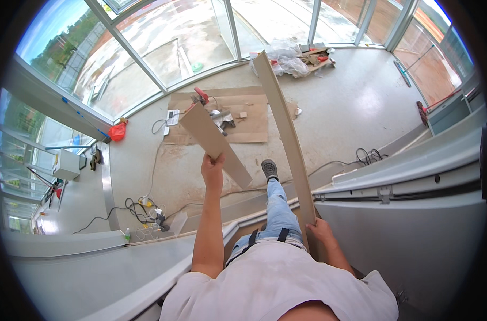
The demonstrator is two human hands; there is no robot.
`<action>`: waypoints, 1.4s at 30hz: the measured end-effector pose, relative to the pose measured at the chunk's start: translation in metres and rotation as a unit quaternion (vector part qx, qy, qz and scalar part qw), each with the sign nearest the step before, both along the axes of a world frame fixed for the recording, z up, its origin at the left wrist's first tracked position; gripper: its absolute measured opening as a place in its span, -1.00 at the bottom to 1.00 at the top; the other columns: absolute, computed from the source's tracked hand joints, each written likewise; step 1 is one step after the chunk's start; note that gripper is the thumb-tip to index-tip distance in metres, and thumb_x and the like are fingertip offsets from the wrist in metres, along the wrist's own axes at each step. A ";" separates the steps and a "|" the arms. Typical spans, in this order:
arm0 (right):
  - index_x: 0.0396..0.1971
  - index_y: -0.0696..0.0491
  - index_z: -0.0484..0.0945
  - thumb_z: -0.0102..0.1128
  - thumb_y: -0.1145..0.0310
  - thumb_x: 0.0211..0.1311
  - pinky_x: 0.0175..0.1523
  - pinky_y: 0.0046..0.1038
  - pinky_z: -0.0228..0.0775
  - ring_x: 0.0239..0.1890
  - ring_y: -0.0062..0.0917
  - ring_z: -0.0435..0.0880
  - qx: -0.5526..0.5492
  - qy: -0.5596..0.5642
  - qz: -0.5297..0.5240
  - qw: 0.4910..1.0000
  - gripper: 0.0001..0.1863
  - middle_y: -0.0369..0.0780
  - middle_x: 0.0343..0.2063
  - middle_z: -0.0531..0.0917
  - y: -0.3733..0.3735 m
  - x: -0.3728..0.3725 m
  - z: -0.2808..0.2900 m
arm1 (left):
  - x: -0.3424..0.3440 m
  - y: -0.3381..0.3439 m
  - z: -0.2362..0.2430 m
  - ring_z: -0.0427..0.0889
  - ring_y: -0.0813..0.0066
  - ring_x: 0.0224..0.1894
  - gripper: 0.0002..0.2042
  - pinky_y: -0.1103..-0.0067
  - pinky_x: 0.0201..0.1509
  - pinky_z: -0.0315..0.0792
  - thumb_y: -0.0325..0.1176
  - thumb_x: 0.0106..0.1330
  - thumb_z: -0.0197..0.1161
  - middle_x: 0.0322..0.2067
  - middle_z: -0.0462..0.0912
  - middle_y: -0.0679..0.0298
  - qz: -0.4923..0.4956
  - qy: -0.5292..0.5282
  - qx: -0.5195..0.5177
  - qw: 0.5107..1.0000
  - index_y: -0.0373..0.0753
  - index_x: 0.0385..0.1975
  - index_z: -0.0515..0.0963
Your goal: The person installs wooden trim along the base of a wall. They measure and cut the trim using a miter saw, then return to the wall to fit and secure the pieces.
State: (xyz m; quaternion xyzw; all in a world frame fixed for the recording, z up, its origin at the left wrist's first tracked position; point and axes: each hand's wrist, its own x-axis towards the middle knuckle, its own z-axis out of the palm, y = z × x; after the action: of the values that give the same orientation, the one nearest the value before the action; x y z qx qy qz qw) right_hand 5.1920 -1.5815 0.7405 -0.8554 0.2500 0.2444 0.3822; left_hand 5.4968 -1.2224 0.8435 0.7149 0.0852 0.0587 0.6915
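Observation:
My left hand (pixel 213 170) is closed on the edge of a short, flat beige board (pixel 214 142), which tilts out in front of me. At my right side a long, narrow beige board (pixel 284 120) stretches from beside my hip toward the windows. My right hand (pixel 322 230) grips its near end, with the fingers partly hidden. Beyond the short board, a power saw with a red handle (pixel 201 96) sits on a brown cardboard sheet (pixel 251 131). The short board covers part of the saw.
I am in a doorway with one foot forward. Black cables (pixel 139 213) and a power strip lie at the left; another coiled cable (pixel 371 156) lies at the right. Plastic wrap and scraps (pixel 291 60) are heaped by the windows. A red bag (pixel 118 131) and white box (pixel 67 165) stand left.

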 end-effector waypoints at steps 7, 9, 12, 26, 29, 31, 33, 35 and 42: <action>-0.21 0.10 0.72 0.39 0.01 0.07 -0.04 -0.15 0.53 -0.14 -0.09 0.71 0.024 -0.025 0.112 0.993 -0.54 0.02 -0.29 0.73 -0.019 0.267 -0.065 | 0.100 0.105 -0.012 0.53 0.67 -0.18 -0.79 0.67 -0.06 0.40 -0.40 0.34 0.34 -0.23 0.62 0.40 0.130 0.025 0.065 0.989 -0.31 -0.10 0.55; -0.24 0.11 0.72 0.40 0.01 0.05 -0.11 -0.14 0.55 -0.19 -0.07 0.72 0.008 -0.024 0.127 0.992 -0.54 0.05 -0.32 0.73 -0.019 0.343 -0.061 | 0.119 0.133 0.003 0.54 0.65 -0.17 -0.78 0.66 -0.03 0.41 -0.46 0.32 0.33 -0.21 0.63 0.39 0.147 0.032 0.109 0.983 -0.31 -0.08 0.55; -0.19 0.15 0.71 0.39 0.10 0.12 -0.12 -0.25 0.55 -0.23 -0.23 0.76 0.025 -0.038 0.155 0.987 -0.58 -0.03 -0.32 0.76 -0.003 0.453 -0.028 | 0.154 0.161 0.032 0.57 0.61 -0.18 -0.76 0.64 -0.03 0.43 -0.51 0.29 0.31 -0.22 0.65 0.34 0.138 0.047 0.142 0.979 -0.32 -0.05 0.55; -0.14 0.04 0.70 0.31 0.04 0.22 -0.05 -0.27 0.50 -0.18 -0.20 0.72 -0.004 -0.033 0.300 0.953 -0.61 -0.05 -0.26 0.74 0.073 0.750 0.020 | 0.299 0.259 -0.098 0.61 0.42 -0.26 -0.71 0.49 -0.09 0.46 -0.46 0.23 0.31 -0.27 0.70 0.13 0.005 0.242 0.203 0.949 -0.35 -0.06 0.54; -0.14 0.06 0.70 0.35 0.10 0.18 -0.03 -0.28 0.49 -0.16 -0.22 0.71 -0.032 0.043 0.322 0.945 -0.63 -0.06 -0.25 0.74 0.064 0.768 0.024 | 0.322 0.272 -0.103 0.64 0.27 -0.20 -0.68 0.44 -0.05 0.46 -0.46 0.22 0.32 -0.21 0.69 0.05 -0.035 0.310 0.253 0.916 -0.35 -0.03 0.52; -0.17 0.07 0.69 0.35 0.10 0.17 -0.05 -0.25 0.49 -0.17 -0.18 0.70 -0.057 0.063 0.361 0.928 -0.64 -0.05 -0.27 0.73 0.073 0.791 0.031 | 0.328 0.277 -0.120 0.65 0.13 -0.18 -0.67 0.39 -0.05 0.46 -0.44 0.21 0.33 -0.21 0.68 -0.01 -0.065 0.343 0.279 0.894 -0.34 -0.03 0.51; -0.20 0.07 0.69 0.34 0.09 0.18 -0.07 -0.22 0.49 -0.19 -0.14 0.68 -0.027 0.006 0.392 0.920 -0.64 -0.04 -0.29 0.72 0.113 0.812 0.024 | 0.333 0.281 -0.144 0.64 -0.02 -0.15 -0.66 0.33 -0.04 0.46 -0.44 0.20 0.32 -0.20 0.66 -0.07 -0.089 0.351 0.313 0.878 -0.33 -0.03 0.51; -0.25 0.09 0.62 0.27 0.01 0.25 -0.10 -0.16 0.48 -0.21 -0.10 0.66 -0.059 -0.011 0.496 0.866 -0.61 -0.06 -0.31 0.68 0.150 0.834 -0.011 | 0.345 0.281 -0.178 0.62 -0.10 -0.11 -0.66 0.28 -0.03 0.46 -0.43 0.20 0.33 -0.19 0.65 -0.10 -0.120 0.381 0.320 0.859 -0.33 -0.03 0.51; -0.30 0.09 0.56 0.21 -0.03 0.29 -0.09 -0.13 0.51 -0.21 -0.14 0.67 -0.142 0.021 0.576 0.805 -0.58 -0.09 -0.29 0.66 0.096 0.885 -0.252 | 0.391 0.273 -0.350 0.59 -0.18 -0.06 -0.70 0.14 -0.01 0.44 -0.38 0.19 0.33 -0.16 0.63 -0.13 -0.180 0.372 0.359 0.837 -0.35 -0.13 0.50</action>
State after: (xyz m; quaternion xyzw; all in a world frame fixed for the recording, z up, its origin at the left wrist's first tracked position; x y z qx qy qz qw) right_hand 6.0774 -1.4856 0.4884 -0.8817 -0.2483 0.3991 0.0399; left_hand 5.8875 -0.9491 0.4936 0.8837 0.1789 -0.3109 0.3006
